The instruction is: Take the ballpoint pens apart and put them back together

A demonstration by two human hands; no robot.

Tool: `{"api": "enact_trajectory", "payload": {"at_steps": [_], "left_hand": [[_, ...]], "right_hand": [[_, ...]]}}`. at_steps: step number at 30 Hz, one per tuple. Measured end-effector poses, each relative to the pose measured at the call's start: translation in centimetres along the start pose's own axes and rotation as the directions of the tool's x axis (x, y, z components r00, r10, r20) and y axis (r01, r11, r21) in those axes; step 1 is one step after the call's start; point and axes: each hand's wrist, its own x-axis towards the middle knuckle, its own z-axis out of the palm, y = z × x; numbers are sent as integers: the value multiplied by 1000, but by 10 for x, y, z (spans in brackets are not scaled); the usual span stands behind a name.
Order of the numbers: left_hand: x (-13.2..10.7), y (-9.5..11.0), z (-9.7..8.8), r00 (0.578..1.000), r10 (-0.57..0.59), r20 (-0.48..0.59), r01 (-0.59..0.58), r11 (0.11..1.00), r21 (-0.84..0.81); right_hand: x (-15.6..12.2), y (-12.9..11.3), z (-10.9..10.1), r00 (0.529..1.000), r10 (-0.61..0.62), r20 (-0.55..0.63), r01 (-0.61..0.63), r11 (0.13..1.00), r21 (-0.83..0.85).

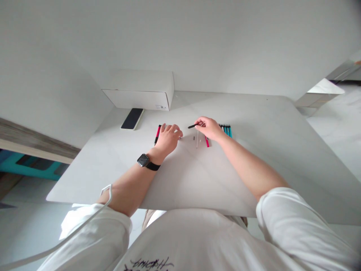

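Observation:
My right hand [209, 128] pinches a short black pen part [193, 126] and holds it just above the white table [254, 158]. Under that hand lie a thin white refill [197, 139], a small grey piece [194, 138] and a red pen piece [207, 142]. My left hand [168, 137], with a black watch on the wrist, rests on the table with its fingers curled; what they hold is hidden. A red and black pen [157, 134] lies just left of it. Several teal and black pens [226, 130] lie in a row behind my right hand.
A white cardboard box [142, 90] stands at the back of the table against the wall. A dark phone [132, 118] lies flat in front of it. A white cable [70, 233] runs over my left sleeve. The table's near edge meets my body.

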Motion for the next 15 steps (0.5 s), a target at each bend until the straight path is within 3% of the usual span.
{"api": "enact_trajectory", "payload": {"at_steps": [9,15], "left_hand": [[3,6,-8,997,-51,61,52,999,-9],[6,10,-12,993,-115,-35,112,990,-84]], "right_hand": [[-2,3,3,988,-74,138,89,991,-100],[3,-1,10,954,-171,247,228,946,-228]]}}
